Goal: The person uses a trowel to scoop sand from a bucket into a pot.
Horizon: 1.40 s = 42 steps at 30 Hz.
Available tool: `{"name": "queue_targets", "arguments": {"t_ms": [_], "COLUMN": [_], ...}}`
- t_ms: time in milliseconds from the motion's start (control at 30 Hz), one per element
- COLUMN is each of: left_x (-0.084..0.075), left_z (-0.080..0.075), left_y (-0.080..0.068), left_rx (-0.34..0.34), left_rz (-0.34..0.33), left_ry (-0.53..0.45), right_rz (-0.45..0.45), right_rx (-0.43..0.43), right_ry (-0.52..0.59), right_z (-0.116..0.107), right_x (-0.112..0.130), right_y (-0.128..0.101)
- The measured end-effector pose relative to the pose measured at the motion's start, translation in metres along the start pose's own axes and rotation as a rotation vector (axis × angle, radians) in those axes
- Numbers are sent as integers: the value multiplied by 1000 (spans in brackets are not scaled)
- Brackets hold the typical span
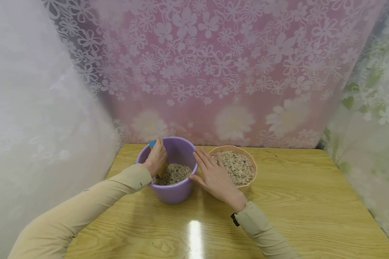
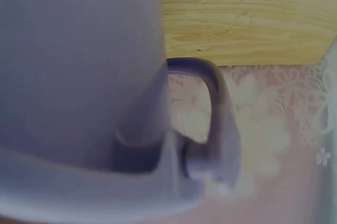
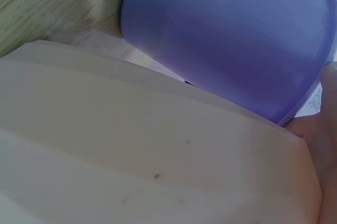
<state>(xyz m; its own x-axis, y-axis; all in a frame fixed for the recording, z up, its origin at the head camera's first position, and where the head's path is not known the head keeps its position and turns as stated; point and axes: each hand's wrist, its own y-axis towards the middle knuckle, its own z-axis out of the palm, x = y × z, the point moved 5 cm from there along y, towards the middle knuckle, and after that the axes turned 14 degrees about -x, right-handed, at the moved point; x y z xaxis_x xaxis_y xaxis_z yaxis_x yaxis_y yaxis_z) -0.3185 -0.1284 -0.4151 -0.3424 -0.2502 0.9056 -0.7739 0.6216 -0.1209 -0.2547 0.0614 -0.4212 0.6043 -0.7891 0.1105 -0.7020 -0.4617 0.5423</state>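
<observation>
Left grip [image 1: 157, 157] holds what seems a yellow tool [image 1: 163, 169]; straight-fingered right grip [image 1: 215, 178] touches the purple bucket [image 1: 173, 194].

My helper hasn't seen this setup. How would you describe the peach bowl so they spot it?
On the wooden table, before the pink flowered backdrop, stand two containers holding pebbly grains. The bowl is right of the purple bucket. Its peach color, wavy rim and fuller load set it apart.
</observation>
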Motion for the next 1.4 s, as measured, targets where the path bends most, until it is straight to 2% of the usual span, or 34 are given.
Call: {"name": "queue_targets", "arguments": {"t_ms": [333,500,700,767,867,1133,1333,1400], "left_x": [-4,-4,-3,-3,-4,3,10,12], "left_z": [1,-1,-4,-5,-2,-2,2,3], "left_y": [11,11,5,3,0,-3,-8,-10], "left_rx": [-137,-259,-383,-400,-380,-240,-150,-149], "left_rz": [-89,-152,-247,-274,-296,-323,-380,-398], "left_ry": [-108,-185,-389,-456,-538,-737,-872,-891], "right_rz": [-22,-13,-16,-19,-21,-25,-27,-28], "right_rx": [-38,-37,-48,-51,-54,-60,-69,-70], "right_ry": [-3,0,4,4,11,41,39,41], "right_z": [2,3,1,0,0,-1,-1,-1], "right_x": [1,0,0,0,0,-1,-1,-1], "right_y": [-1,-2,-2,-2,-3,-4,-4,-4]}}
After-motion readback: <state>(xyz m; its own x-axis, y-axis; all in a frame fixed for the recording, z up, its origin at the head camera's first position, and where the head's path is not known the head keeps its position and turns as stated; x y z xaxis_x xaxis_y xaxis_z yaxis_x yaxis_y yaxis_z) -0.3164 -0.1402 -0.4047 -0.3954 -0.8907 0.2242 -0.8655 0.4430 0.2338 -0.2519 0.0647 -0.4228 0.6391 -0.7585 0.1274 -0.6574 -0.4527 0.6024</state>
